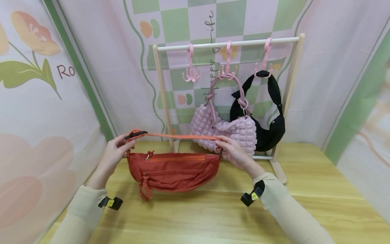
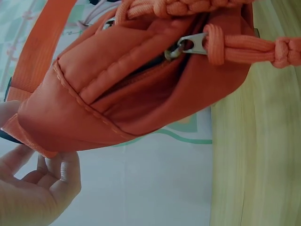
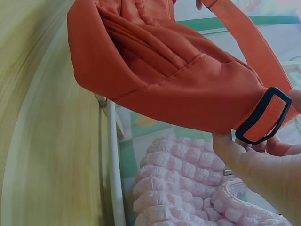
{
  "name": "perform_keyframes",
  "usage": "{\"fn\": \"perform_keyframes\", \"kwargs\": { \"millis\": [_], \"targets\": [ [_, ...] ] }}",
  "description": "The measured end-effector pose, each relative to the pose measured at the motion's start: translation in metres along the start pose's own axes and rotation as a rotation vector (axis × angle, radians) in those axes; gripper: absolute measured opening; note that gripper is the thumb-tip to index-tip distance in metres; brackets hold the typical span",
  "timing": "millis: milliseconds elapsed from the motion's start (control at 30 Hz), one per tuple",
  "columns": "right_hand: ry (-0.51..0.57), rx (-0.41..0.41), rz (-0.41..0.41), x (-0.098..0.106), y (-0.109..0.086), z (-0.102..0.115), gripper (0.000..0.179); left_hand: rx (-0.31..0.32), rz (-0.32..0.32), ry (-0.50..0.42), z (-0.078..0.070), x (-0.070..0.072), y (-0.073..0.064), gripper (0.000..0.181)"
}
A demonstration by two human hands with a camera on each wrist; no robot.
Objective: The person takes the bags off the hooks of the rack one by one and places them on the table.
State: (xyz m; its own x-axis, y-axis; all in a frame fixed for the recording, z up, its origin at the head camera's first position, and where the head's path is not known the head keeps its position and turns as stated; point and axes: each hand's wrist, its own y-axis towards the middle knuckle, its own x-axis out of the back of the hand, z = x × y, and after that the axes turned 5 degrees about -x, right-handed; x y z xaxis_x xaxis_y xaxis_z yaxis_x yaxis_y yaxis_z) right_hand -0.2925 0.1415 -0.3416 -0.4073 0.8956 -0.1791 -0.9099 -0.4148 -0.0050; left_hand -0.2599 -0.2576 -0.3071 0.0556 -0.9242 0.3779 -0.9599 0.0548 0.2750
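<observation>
An orange-red crescent bag (image 1: 173, 171) hangs just above the wooden table (image 1: 320, 210), held up by its orange strap (image 1: 179, 136). My left hand (image 1: 117, 149) grips the strap's left end at the black buckle (image 1: 135, 134). My right hand (image 1: 233, 150) pinches the strap's right end by the bag's corner, where a black slider (image 3: 263, 115) shows in the right wrist view. The left wrist view shows the bag's side (image 2: 136, 94), its zip pull (image 2: 190, 45) and braided cord (image 2: 254, 47).
A wooden rack (image 1: 226, 43) stands behind on the table with three pink hooks. A pink quilted bag (image 1: 226, 134) hangs on the middle hook (image 1: 226, 69), a black bag (image 1: 269, 130) on the right hook; the left hook (image 1: 191, 73) is bare. Patterned backdrop walls enclose the table.
</observation>
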Motion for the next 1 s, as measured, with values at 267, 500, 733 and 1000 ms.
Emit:
{"fn": "perform_keyframes", "kwargs": {
  "millis": [267, 500, 733, 1000],
  "targets": [
    [-0.057, -0.016, 0.006, 0.001, 0.003, -0.007, 0.013, 0.010, 0.004, 0.079, 0.007, 0.004, -0.002, 0.047],
    [-0.101, -0.064, 0.022, 0.001, 0.004, -0.013, 0.024, 0.047, 0.021, 0.114, 0.014, 0.008, -0.004, 0.056],
    [-0.110, -0.064, 0.049, 0.000, 0.005, -0.020, 0.018, 0.083, 0.033, 0.097, 0.018, 0.012, -0.008, 0.055],
    [-0.140, -0.056, 0.072, -0.003, 0.007, -0.028, 0.045, 0.108, 0.058, 0.134, 0.023, 0.016, -0.011, 0.059]
  ]
}}
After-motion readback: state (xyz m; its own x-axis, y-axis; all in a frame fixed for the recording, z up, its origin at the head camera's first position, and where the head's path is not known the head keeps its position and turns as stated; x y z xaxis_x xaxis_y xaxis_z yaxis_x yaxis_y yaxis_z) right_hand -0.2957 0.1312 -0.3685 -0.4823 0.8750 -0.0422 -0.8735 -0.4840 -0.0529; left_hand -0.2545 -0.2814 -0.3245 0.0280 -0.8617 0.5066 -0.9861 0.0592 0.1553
